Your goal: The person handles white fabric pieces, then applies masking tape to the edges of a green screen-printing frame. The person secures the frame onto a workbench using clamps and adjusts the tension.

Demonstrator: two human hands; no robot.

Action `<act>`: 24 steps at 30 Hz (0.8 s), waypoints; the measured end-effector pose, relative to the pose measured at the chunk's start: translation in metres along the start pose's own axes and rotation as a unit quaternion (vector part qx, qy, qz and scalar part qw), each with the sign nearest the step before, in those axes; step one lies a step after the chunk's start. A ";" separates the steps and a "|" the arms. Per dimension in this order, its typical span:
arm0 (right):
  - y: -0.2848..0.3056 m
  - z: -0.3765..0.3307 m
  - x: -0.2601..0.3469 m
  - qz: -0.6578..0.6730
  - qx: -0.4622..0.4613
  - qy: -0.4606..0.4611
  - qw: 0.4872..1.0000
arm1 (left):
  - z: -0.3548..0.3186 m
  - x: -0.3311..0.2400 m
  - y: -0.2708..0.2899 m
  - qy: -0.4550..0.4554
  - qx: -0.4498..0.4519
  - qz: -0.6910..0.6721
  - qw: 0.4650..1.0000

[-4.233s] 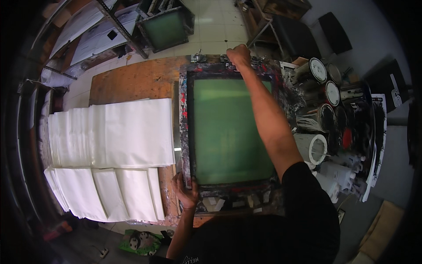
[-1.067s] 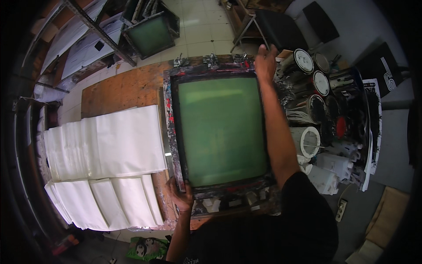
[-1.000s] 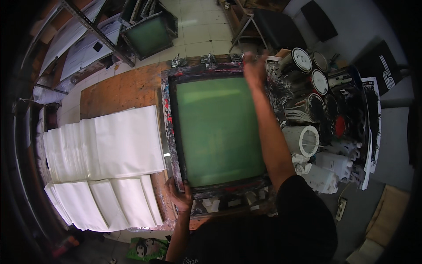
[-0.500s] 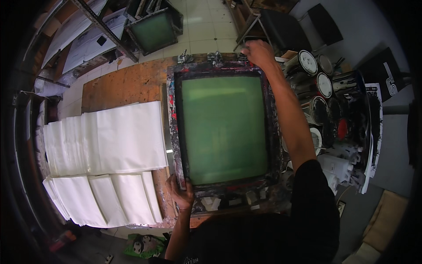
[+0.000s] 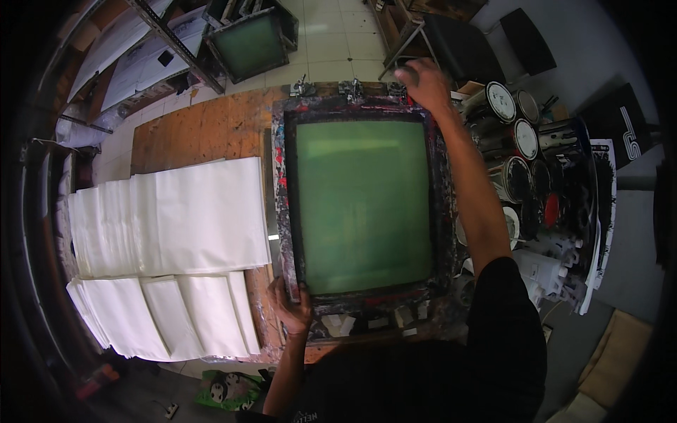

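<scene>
1. The left hand (image 5: pixel 290 309) is closest to the person. Its fingers are curled around the near left corner of the big printing screen (image 5: pixel 363 204) and hold on to it.
2. The printing screen lies flat on the wooden table (image 5: pixel 204 130). It has a green middle and a dark frame with lots of paint spots.
3. Just in front of the screen's near edge there are small bits of tape (image 5: pixel 345 324) on the messy table.
4. To the left of the screen, and close to it, are stacks of white cloth (image 5: pixel 176 218). More folded white pieces (image 5: pixel 169 317) lie nearer to the person, also left of the screen.
5. To the right of the screen stand many paint cans (image 5: pixel 522 148), some with white lids.
6. The right hand (image 5: pixel 423 81) reaches along the right side to the far right corner of the screen. It rests on the frame there with bent fingers, but I cannot tell how tightly it holds.
7. At the far edge of the screen are metal clamps (image 5: pixel 349 88).
8. Past the table, another green screen (image 5: pixel 250 44) sits on the floor.
</scene>
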State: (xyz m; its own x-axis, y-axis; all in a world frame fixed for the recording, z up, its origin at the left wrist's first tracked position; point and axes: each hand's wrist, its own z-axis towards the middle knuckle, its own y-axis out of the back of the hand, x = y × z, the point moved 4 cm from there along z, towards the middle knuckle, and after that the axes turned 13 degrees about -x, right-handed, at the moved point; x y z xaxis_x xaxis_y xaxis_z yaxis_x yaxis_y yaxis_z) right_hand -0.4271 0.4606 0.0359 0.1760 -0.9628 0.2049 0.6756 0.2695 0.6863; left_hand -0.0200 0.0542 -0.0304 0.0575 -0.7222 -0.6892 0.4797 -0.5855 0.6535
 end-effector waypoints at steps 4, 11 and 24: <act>-0.004 0.000 0.015 -0.064 0.235 0.081 0.966 | 0.001 -0.004 0.001 0.002 0.002 0.010 1.000; -0.021 0.018 0.019 -0.138 0.250 -0.155 0.946 | 0.000 0.000 0.001 0.012 0.003 0.008 1.000; -0.098 -0.001 0.162 0.145 0.169 -0.010 0.975 | 0.001 0.001 0.004 0.043 -0.007 -0.018 0.999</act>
State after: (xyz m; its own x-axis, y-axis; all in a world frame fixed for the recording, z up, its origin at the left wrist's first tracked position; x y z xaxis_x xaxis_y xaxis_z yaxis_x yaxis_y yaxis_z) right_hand -0.4639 0.2786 0.0013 0.3081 -0.8452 0.4367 0.3236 0.5247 0.7873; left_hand -0.0192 0.0510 -0.0285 0.1141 -0.6657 -0.7375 0.4952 -0.6054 0.6231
